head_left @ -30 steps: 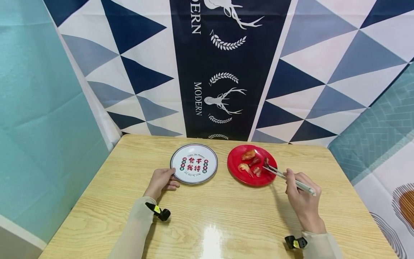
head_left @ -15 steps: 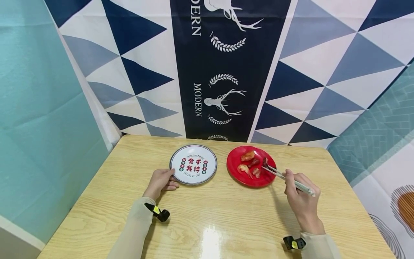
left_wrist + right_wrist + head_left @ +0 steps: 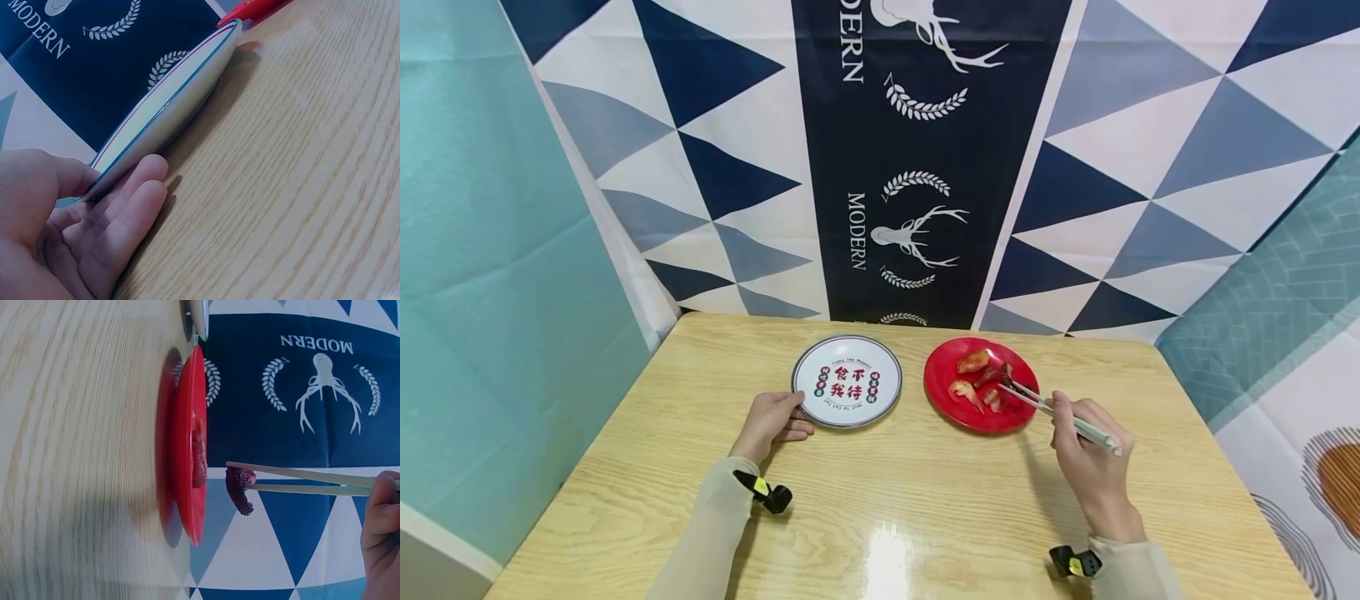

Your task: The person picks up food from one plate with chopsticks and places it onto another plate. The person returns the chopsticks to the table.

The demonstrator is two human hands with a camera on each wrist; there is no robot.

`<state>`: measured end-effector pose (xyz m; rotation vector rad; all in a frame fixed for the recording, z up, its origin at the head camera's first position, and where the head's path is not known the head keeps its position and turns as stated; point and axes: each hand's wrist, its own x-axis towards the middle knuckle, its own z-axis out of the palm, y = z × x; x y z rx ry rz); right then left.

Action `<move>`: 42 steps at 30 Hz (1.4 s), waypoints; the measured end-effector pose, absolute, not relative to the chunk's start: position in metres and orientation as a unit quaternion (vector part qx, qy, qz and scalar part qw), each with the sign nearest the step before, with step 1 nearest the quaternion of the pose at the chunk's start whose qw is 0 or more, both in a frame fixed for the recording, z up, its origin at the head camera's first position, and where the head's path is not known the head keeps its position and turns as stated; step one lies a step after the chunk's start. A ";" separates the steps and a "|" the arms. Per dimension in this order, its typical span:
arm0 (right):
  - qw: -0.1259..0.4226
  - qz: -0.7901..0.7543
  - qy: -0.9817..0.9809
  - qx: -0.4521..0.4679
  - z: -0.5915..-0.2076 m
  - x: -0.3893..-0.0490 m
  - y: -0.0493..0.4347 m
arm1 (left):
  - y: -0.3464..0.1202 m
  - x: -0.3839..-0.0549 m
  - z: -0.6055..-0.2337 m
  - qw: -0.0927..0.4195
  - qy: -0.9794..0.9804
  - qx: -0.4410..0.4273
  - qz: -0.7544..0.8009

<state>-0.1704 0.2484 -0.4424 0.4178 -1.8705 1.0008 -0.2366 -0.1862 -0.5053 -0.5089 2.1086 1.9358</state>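
In the head view my left hand (image 3: 771, 423) pinches the near-left rim of a white plate (image 3: 847, 382) with a dark edge and red lettering. The left wrist view has the thumb on top of that plate (image 3: 159, 106) and fingers beneath, its near side tilted off the table. My right hand (image 3: 1093, 467) holds a pair of pale green chopsticks (image 3: 1097, 435). Between their tips is a dark purple octopus tentacle piece (image 3: 237, 490), raised above the red plate (image 3: 942, 371). On that plate lie a shrimp (image 3: 964, 392), a browned piece (image 3: 973, 360) and other reddish food pieces.
Both plates are near the back of a wood-grain table (image 3: 850, 492), side by side with a gap between. A patterned cloth backdrop (image 3: 917, 167) rises right behind the table's far edge. Black wrist cameras (image 3: 772, 498) are worn on both sleeves.
My right hand and the chopsticks have shifted slightly left, carrying the octopus tentacle up and toward the middle of the red plate. The left hand keeps its grip on the white plate.
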 end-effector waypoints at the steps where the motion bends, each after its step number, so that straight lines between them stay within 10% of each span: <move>1: 0.471 0.410 -0.762 0.172 -0.442 -0.171 0.247 | -0.186 -0.237 -0.505 0.117 0.720 -0.173 0.662; 42: 0.460 0.422 -0.760 0.181 -0.435 -0.175 0.222 | -0.184 -0.233 -0.503 0.113 0.727 -0.176 0.654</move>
